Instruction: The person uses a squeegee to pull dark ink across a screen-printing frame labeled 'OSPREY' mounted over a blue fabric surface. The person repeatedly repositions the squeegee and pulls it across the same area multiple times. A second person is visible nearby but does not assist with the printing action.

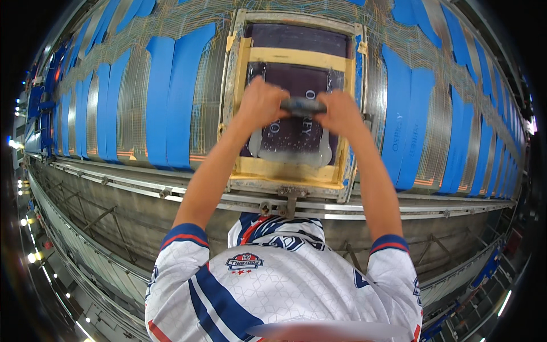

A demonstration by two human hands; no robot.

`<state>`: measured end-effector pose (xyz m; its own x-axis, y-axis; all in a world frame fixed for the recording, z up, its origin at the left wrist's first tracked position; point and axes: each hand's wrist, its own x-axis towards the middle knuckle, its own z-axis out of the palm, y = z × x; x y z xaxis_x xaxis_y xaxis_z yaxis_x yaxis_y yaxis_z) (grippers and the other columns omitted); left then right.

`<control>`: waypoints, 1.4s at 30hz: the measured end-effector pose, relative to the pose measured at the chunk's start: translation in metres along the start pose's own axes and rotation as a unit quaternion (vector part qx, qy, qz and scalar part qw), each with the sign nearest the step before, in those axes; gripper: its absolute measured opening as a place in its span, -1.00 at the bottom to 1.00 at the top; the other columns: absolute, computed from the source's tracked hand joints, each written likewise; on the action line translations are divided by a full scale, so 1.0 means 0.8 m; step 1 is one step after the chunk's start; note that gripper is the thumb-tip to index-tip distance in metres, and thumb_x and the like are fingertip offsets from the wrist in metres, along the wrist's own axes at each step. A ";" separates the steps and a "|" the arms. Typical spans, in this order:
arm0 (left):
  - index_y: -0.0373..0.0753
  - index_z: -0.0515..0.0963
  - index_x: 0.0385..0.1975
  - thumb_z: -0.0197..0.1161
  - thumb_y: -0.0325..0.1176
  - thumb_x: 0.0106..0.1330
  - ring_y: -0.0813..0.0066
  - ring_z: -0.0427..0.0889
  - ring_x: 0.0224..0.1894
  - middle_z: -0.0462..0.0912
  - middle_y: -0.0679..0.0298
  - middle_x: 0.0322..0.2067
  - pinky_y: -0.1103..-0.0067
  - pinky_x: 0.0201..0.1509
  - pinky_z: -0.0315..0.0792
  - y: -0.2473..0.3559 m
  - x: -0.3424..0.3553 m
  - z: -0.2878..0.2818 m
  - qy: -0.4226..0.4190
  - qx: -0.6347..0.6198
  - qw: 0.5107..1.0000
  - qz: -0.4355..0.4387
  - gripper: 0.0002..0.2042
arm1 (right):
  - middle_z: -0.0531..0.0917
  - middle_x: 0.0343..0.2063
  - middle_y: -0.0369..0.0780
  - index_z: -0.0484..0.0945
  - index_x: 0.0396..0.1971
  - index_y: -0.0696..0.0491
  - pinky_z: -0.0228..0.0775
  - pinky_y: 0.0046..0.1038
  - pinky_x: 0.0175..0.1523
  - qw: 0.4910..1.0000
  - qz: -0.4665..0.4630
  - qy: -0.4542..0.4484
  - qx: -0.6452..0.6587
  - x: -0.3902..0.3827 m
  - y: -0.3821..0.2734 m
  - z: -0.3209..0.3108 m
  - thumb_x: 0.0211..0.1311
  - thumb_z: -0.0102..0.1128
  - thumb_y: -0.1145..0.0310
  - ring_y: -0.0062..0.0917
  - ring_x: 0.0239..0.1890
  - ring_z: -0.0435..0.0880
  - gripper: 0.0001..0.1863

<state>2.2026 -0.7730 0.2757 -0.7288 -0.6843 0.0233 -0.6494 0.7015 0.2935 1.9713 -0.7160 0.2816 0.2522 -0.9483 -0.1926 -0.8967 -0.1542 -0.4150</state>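
A wooden screen-printing frame (238, 97) with yellow tape around a dark mesh lies on a long metal table. My left hand (260, 102) and my right hand (340, 112) both grip a dark squeegee handle (303, 105) held across the middle of the mesh. White ink is pooled on the mesh (296, 149) below the squeegee. The blade itself is hidden behind my hands.
Blue fabric strips (171, 91) lie in rows along the table on both sides of the frame, some on the right (405, 125) with white print. A metal rail (142, 185) runs along the table's near edge, with a clamp (289, 200) under the frame.
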 end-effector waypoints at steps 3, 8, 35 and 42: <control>-0.02 0.66 -0.45 0.53 -0.23 -0.14 0.38 0.60 -0.39 0.63 0.38 -0.52 0.38 -0.12 0.32 0.055 -0.093 0.014 0.041 -0.049 0.998 0.007 -0.77 | 0.65 -0.28 -0.09 0.64 -0.22 0.05 0.40 -0.17 0.03 1.000 -0.008 0.005 0.017 -0.092 -0.037 0.040 -0.08 0.50 0.17 -0.14 -0.08 0.58 -0.58; -0.10 0.66 -0.39 0.50 -0.37 -0.21 0.39 0.56 -0.35 0.65 0.42 -0.40 0.44 -0.17 0.30 0.077 -0.121 0.014 0.102 -0.033 0.994 0.018 -0.71 | 0.66 -0.10 -0.08 0.63 -0.05 0.07 0.38 -0.20 0.12 0.969 0.052 0.195 0.140 -0.101 0.000 0.010 0.12 0.38 0.10 -0.16 0.02 0.58 -0.54; -0.18 0.69 -0.48 0.61 -0.24 -0.19 0.27 0.62 -0.36 0.72 0.29 -0.46 0.39 -0.13 0.36 -0.231 -0.364 -0.141 0.061 0.005 0.997 -0.045 -0.71 | 0.54 -0.64 -0.12 0.53 -0.47 0.12 0.29 -0.26 -0.42 0.840 0.254 0.346 0.330 0.112 -0.265 0.147 0.31 0.22 0.20 -0.35 -0.62 0.51 -0.71; -0.20 0.71 -0.46 0.60 -0.18 -0.19 0.27 0.64 -0.36 0.73 0.23 -0.45 0.38 -0.10 0.35 -0.264 -0.372 -0.116 -0.004 -0.029 0.999 -0.035 -0.68 | 0.59 -0.58 -0.06 0.51 -0.46 0.10 0.34 -0.22 -0.43 0.848 0.229 0.430 0.212 0.141 -0.262 0.183 0.30 0.19 0.28 -0.16 -0.56 0.57 -0.78</control>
<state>2.5765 -0.7358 0.2954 -0.6835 -0.7299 -0.0062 -0.6856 0.6391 0.3485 2.2414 -0.7502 0.2166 -0.6078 -0.7618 0.2240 -0.5725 0.2249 -0.7884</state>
